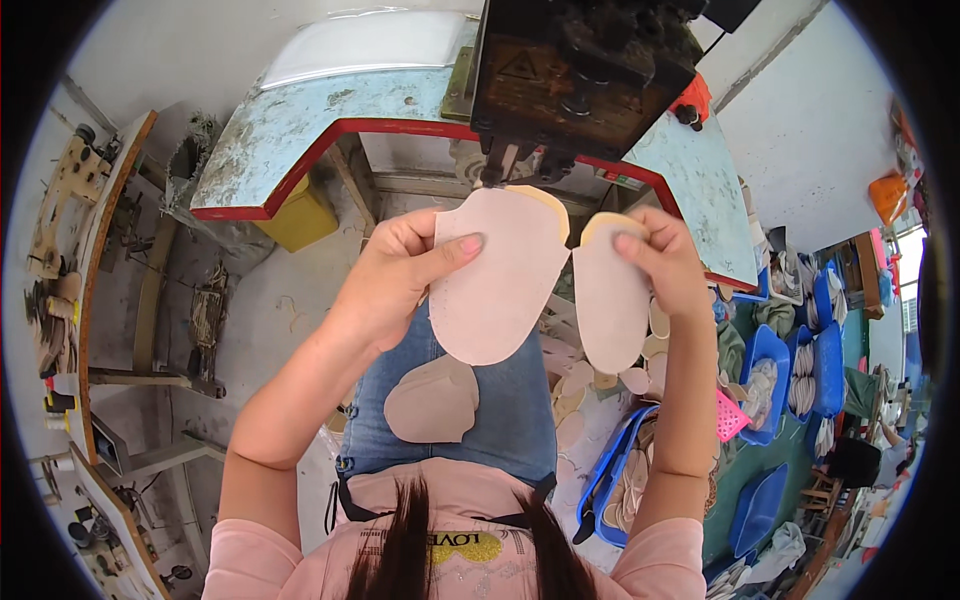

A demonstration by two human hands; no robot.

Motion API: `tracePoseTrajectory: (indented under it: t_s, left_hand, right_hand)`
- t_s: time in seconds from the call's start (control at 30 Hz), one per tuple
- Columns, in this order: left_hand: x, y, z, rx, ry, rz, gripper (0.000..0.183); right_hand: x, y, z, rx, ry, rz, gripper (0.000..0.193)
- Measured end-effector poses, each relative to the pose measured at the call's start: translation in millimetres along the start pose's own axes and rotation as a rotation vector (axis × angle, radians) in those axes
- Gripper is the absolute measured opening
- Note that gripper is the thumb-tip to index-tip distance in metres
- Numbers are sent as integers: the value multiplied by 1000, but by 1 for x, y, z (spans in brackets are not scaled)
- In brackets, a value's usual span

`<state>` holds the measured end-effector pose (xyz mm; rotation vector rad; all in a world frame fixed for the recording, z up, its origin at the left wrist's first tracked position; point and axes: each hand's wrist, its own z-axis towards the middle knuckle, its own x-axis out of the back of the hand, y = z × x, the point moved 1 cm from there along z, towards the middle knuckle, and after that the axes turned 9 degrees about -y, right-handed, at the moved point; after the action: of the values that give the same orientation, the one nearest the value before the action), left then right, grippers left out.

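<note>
My left hand (425,255) pinches the left edge of a broad, pale pink shoe-shaped piece (500,280), thumb on top. Its far right rim shows a yellow layer beneath. In my right hand (660,255) is a narrower piece (612,310) of the same colour, rounded at its near end and yellow-edged at the top. The two pieces come close together near their far ends; whether they are joined I cannot tell. Both lie just below the head of a black machine (585,85). A small stack of similar pinkish pieces (433,402) rests on my lap.
The machine stands at a worn pale-blue table (370,100) with a red edge. A yellow bin (302,215) is under its left side. Blue baskets (765,385) of cut pieces crowd the right, with one basket (610,480) beside my leg. Wooden shelving (115,290) stands left.
</note>
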<state>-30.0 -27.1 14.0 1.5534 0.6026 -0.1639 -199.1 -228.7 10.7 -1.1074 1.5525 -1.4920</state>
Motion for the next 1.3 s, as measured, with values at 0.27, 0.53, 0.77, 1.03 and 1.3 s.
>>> tracePoseTrajectory:
  t_s: [0.27,0.53,0.77,1.03,1.3]
  left_hand:
    - [8,-14,-13,-73,121,15,17]
    - [-12,-31,-14,-44,-9,-183,21]
    - [7,-25,-19,-116,72,-120,19]
    - [34,-1,-1,-471,431,317,19]
    - [64,-163,-66,20,-261,1231,26]
  right_hand:
    - [-15,-58,34,47,38,-191,14]
    - [-22,-71,64,331,18,-151,12]
    - [-25,-67,73,388,7,-297,9]
    - [-36,-48,55,286,135,-314,13]
    - [-59,-29,33,304,163,-333,15]
